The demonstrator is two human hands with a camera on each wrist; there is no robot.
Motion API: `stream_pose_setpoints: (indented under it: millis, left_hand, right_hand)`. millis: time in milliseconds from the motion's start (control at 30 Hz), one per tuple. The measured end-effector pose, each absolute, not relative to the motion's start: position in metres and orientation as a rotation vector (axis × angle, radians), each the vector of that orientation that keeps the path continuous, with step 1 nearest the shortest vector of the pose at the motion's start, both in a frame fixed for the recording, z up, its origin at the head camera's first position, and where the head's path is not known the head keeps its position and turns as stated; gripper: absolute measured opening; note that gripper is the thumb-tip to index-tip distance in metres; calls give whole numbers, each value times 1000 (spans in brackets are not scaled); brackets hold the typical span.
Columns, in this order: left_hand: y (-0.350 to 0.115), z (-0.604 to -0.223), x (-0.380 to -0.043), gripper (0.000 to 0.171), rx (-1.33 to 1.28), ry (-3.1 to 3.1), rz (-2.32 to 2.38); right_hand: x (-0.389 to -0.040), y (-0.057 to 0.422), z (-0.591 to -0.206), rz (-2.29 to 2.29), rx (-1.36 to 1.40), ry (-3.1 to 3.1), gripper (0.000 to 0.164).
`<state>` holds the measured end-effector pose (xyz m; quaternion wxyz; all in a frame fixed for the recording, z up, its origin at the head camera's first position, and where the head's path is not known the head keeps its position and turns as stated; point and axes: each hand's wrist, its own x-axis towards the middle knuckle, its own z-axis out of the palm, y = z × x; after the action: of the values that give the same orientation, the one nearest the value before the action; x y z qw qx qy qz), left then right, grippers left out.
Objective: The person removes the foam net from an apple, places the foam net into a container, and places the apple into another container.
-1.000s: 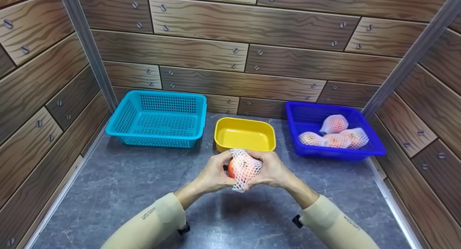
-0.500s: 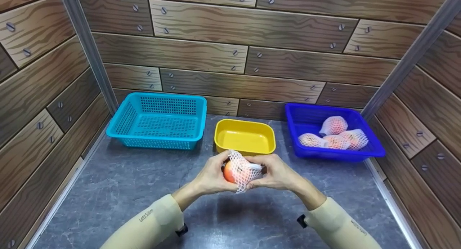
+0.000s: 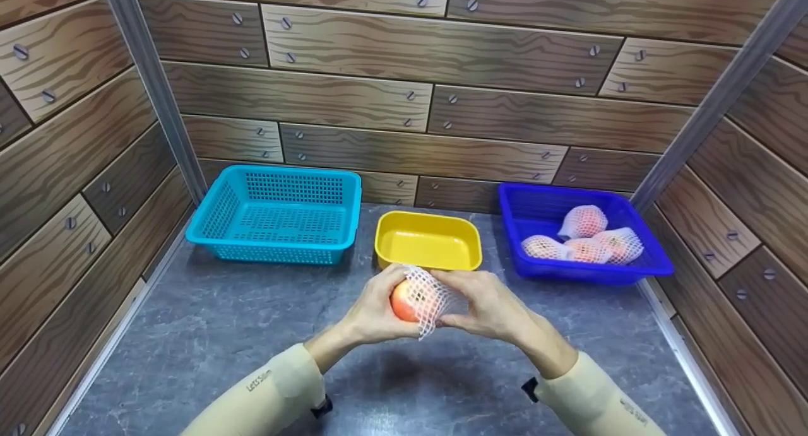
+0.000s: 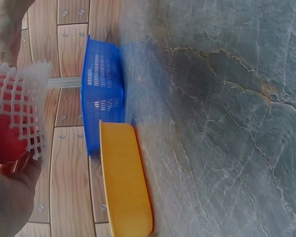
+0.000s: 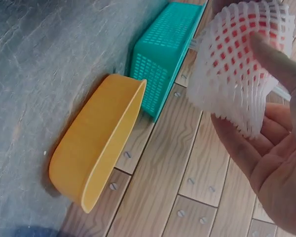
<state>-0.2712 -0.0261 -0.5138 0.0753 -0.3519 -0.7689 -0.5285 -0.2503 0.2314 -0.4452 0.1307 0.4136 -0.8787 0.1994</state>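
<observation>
In the head view my left hand grips a red-yellow apple over the grey table, in front of the yellow tub. A white foam net sleeve covers the apple's right side, leaving its left side bare. My right hand holds the sleeve's loose right end between thumb and fingers. Seen from the right wrist, the thumb presses on the foam mesh, with red skin showing through the holes. The left wrist view has the bare part of the apple against the left hand.
A teal perforated basket stands at the back left. At the back right, a dark blue basket holds several net-wrapped fruits. Wood-patterned walls enclose the grey table at the back and both sides.
The net has shifted rightward over the apple, baring more of its left side. My right hand has moved slightly right with the net's end; the left hand keeps hold of the apple.
</observation>
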Motion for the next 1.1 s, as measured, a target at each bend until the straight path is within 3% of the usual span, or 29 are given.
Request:
stream_pose_setpoints:
  millis: [267,400,767,1100]
  left_hand:
    - [-28,-512,-270,71,-1015,-2317,-1587]
    - [-29,-512,-270,69,-1009,-2304,-1587]
    - [-41,-511,-268,70,-869,-2298,-1721]
    - [-55,-514,-272,60,-745,-2287,-1758]
  right_hand:
    - [-252,231,-454,546,1259,-2327,37]
    - [-253,232,-457,562,1264,-2237,26]
    - [-251,237,-460,676,1178,-2197,23]
    - [-253,245,-461,688,1039,-2090,29]
